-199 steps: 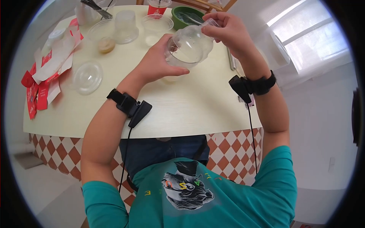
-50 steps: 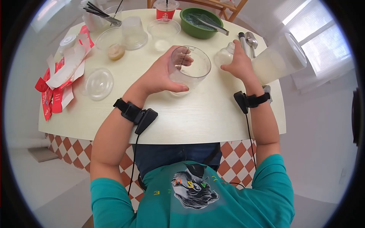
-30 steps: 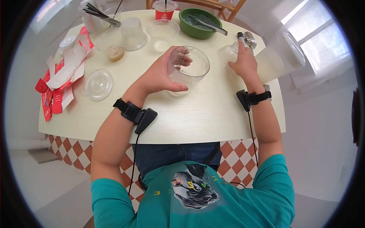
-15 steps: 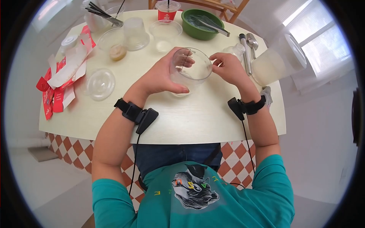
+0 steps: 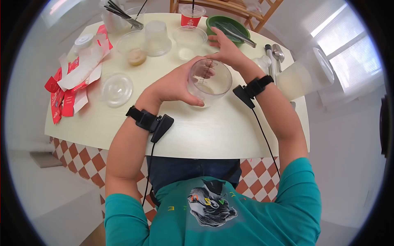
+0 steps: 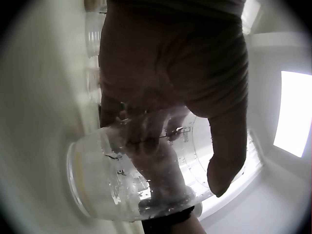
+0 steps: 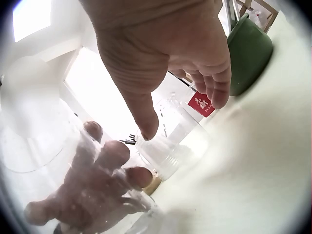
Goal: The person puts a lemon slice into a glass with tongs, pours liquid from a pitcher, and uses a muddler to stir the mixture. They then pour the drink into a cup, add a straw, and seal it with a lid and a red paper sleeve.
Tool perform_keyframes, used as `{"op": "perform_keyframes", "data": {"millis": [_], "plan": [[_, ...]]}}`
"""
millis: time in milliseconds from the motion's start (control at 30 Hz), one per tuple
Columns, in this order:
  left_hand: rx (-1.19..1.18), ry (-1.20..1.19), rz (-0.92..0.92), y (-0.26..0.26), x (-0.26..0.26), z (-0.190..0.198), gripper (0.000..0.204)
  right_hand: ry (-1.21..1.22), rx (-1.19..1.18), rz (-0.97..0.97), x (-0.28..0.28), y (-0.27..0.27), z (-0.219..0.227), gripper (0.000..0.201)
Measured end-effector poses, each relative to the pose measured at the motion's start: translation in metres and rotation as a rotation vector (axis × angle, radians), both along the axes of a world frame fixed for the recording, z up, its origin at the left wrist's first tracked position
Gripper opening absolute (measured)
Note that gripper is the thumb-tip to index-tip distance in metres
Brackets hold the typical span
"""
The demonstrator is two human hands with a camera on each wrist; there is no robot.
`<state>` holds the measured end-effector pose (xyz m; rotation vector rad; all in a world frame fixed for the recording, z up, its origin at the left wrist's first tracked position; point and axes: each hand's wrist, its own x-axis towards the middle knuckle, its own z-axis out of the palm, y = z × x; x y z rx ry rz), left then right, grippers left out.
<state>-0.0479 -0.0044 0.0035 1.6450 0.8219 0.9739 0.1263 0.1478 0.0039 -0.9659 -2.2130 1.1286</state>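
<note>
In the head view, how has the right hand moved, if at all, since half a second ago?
Yes. The right hand has moved leftward and farther from the person's body, nearer to the green bowl.

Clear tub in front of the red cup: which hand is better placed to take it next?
Probably the right hand: it holds nothing, and its open fingers are near the clear tub. The left hand is occupied, gripping the measuring cup.
</note>
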Motion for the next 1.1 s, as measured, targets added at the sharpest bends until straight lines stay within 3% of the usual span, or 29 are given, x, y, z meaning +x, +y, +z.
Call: {"op": "perform_keyframes", "data": {"millis": [67,133,567,933,1100], "plan": [[0.006,-0.012,0.012,0.000,-0.003,-0.001,0.101,0.023,0.027,0.032,-0.018,0.009,0.001,0.112],[0.021,0.060,0.004,0.001,0.000,-0.001,0.102,0.003,0.262,0.122,-0.026,0.018,-0.001,0.119],[0.024,0.010,-0.024,0.004,-0.002,-0.006,0.100,0.075,0.173,0.036,-0.042,0.009,-0.001,0.109],[-0.021,0.018,-0.015,0.003,-0.001,-0.003,0.099,0.053,0.139,-0.101,0.064,-0.045,0.001,0.090],[-0.063,0.039,-0.010,0.001,0.001,0.001,0.102,0.220,-0.057,-0.079,0.077,-0.057,-0.006,0.092]]}}
